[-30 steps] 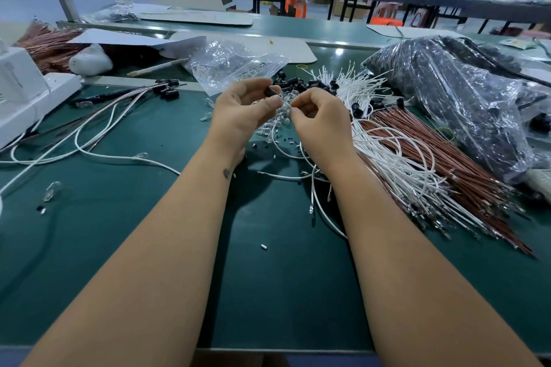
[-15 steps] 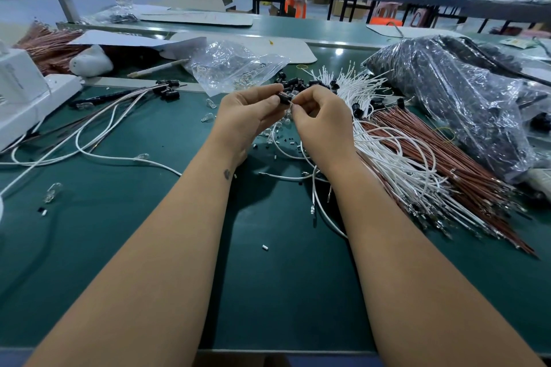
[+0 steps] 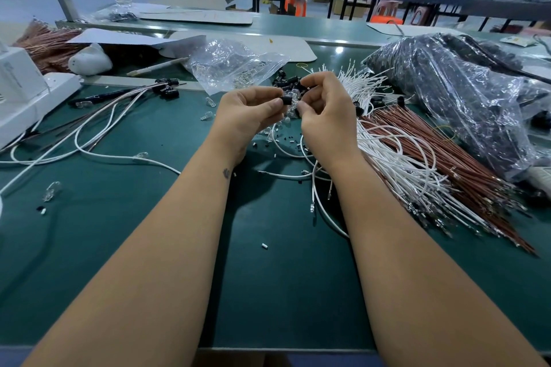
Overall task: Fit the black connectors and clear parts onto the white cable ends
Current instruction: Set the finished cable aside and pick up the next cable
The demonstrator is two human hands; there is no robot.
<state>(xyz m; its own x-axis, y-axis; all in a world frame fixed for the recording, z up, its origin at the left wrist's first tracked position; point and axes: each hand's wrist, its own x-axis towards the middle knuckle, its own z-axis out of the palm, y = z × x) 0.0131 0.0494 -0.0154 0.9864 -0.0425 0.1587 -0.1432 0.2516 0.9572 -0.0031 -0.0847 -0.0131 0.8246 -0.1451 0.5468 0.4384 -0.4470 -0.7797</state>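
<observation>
Both forearms are bare, no sleeves; the left forearm (image 3: 185, 235) carries a small dark mark (image 3: 226, 173) near the wrist.

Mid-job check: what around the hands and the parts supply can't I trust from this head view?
- Cable end seating in the black connector: hidden, the left hand and right hand crowd it.
- What the right hand's grip pinches: too small and covered by its fingers.
- Clear bag contents: glare and crumpled plastic blur them.
- Dark wrapped bundle: contents veiled by film, cut off by the right edge.
- White box: cut off by the left edge.
</observation>
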